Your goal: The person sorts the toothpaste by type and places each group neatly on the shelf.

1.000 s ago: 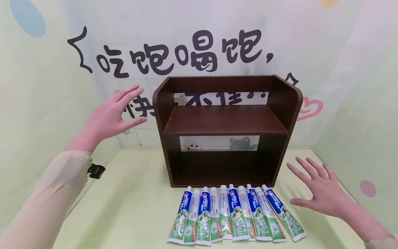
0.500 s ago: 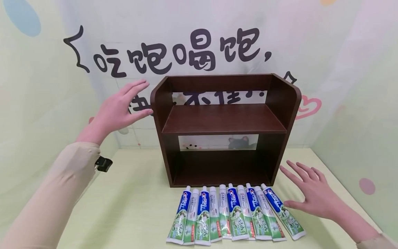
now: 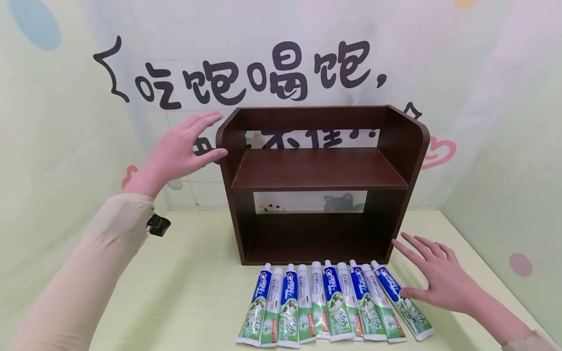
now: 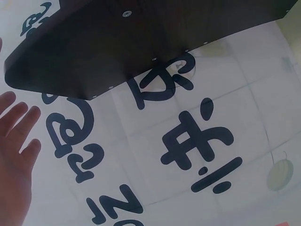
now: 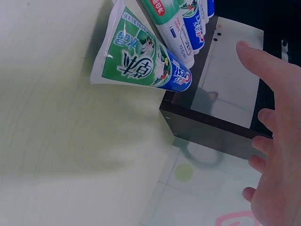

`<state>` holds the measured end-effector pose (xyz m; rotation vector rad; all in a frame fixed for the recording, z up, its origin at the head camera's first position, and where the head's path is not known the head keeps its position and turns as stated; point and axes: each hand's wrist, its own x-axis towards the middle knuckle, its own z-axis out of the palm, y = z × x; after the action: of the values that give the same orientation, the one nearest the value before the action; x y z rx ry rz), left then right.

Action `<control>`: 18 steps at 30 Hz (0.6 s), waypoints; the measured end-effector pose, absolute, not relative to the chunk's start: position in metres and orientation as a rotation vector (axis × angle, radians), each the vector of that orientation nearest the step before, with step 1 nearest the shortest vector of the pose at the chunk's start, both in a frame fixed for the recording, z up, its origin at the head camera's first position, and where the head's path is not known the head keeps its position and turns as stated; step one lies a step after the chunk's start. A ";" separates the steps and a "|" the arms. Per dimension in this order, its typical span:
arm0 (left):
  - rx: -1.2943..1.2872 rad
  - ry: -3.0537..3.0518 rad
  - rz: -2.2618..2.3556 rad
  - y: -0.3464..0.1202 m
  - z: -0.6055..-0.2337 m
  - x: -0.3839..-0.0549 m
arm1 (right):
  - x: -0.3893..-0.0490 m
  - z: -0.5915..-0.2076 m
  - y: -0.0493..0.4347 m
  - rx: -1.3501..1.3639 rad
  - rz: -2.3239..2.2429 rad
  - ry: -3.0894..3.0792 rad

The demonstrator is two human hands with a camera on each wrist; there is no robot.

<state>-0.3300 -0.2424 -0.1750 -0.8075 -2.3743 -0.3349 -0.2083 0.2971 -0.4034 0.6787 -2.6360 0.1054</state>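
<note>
At the far left, a loose beige fabric sleeve (image 3: 94,265), with a small black clip-like device (image 3: 158,225) at its cuff, covers the person's left forearm. The left hand (image 3: 177,151) hangs raised over the pale yellow-green tabletop (image 3: 175,273), fingers extended and thumb spread away from them, holding nothing. Its tips are near the left side of a dark brown wooden two-tier shelf (image 3: 320,168); the left wrist view shows a gap between hand and panel.

The shelf stands upright in the middle, before a pale wall (image 3: 272,24) printed with large black characters (image 3: 287,73). In front of its base, ten soft toothpaste tubes (image 3: 338,307) lie side by side in a row on the tabletop, caps toward the shelf: five are blue and green, five white and green. Both end tubes are blue and green, and the rightmost lies slanted, its flat end angled outward.

To the right of the row, well apart from the left hand, the right hand (image 3: 443,278) hovers with fingers spread and thumb out, gripping nothing. In the head view its thumb tip overlaps the rightmost tube, but the right wrist view shows them apart. Farther right, behind the shelf's side, a pink heart outline (image 3: 445,153) marks the wall.
</note>
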 end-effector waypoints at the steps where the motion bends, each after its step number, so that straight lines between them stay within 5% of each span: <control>1: -0.812 -2.374 -0.340 -0.242 -0.175 -0.331 | -0.208 -0.403 0.297 0.676 0.106 -2.644; 18: -0.871 -2.336 -0.417 -0.238 -0.178 -0.337 | -0.204 -0.414 0.299 0.666 0.137 -2.684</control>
<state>-0.3366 -0.2380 -0.1781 -0.8705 -2.3359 -0.4168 -0.2042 0.2995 -0.4144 0.6663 -2.6842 0.1372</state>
